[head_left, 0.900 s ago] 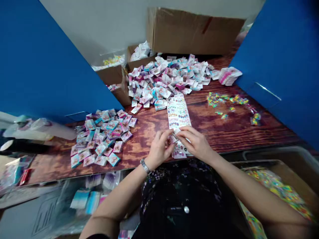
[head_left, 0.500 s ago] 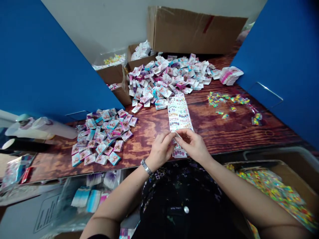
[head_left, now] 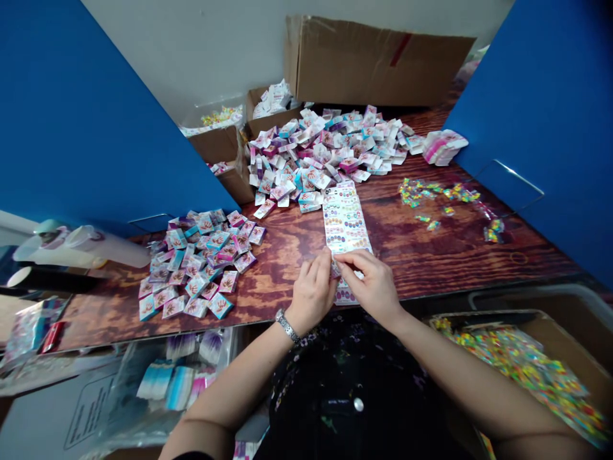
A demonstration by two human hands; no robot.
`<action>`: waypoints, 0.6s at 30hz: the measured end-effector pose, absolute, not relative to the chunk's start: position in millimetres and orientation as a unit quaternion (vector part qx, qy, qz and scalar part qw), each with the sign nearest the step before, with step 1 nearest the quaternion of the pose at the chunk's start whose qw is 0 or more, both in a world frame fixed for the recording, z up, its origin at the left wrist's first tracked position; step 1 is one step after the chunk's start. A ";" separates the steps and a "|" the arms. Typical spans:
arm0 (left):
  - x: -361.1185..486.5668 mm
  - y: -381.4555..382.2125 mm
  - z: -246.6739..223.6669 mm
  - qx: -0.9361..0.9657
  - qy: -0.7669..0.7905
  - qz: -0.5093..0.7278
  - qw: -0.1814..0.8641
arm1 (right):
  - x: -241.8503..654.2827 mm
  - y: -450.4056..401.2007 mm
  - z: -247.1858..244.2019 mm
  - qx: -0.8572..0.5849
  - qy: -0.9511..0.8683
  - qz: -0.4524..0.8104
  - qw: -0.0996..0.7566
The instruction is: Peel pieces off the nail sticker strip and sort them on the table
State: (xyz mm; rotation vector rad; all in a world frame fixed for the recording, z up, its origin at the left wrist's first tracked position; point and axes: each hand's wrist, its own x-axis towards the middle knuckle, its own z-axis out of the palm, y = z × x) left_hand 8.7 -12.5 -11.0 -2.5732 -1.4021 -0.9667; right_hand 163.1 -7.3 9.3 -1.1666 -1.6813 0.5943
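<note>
A long strip of printed sticker sheets (head_left: 345,217) lies on the wooden table before me, with rows of small coloured ovals. Over its near end, my left hand (head_left: 313,287) and my right hand (head_left: 371,284) meet with fingers closed. Between their fingertips is a small printed paper piece (head_left: 335,268), mostly covered by the fingers. Whether it is loose or part of the strip cannot be made out. Beyond the strip is a heap of small open-flapped cartons (head_left: 320,150). To the left lies a pile of closed small cartons (head_left: 198,262).
Wrapped candies (head_left: 421,191) and a stack of flat cartons (head_left: 443,148) lie at right. Blue panels (head_left: 541,128) flank the table. A large cardboard box (head_left: 378,61) stands behind. Below the table edge are a candy-filled box (head_left: 527,364) and a bag of flat cartons (head_left: 163,380).
My left fingers have straightened upward and my right fingers have shifted over the paper piece, which is now more covered. The piles and the strip are as before.
</note>
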 end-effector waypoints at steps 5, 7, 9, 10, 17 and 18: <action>9.6 -15.6 -10.2 -0.837 -0.479 -0.258 0.056 | 158.5 -18.8 2.4 -0.430 -0.749 0.106 0.493; 8.1 -15.9 -8.9 -0.843 -0.474 -0.250 0.050 | 159.0 -19.2 -1.1 -0.408 -0.766 0.086 0.489; 7.1 -16.3 -7.9 -0.846 -0.466 -0.256 0.035 | 159.3 -18.8 -3.2 -0.406 -0.769 0.095 0.485; 7.1 -16.6 -7.8 -0.846 -0.462 -0.264 0.027 | 158.7 -19.1 -3.8 -0.409 -0.767 0.102 0.484; -7.9 -15.0 -8.2 -0.845 -0.454 -0.281 0.025 | 156.4 -15.4 -10.2 -0.374 -0.798 0.149 0.449; -19.0 -12.3 -5.0 -0.848 -0.457 -0.265 0.034 | 162.2 -6.6 -11.4 -0.370 -0.808 0.167 0.428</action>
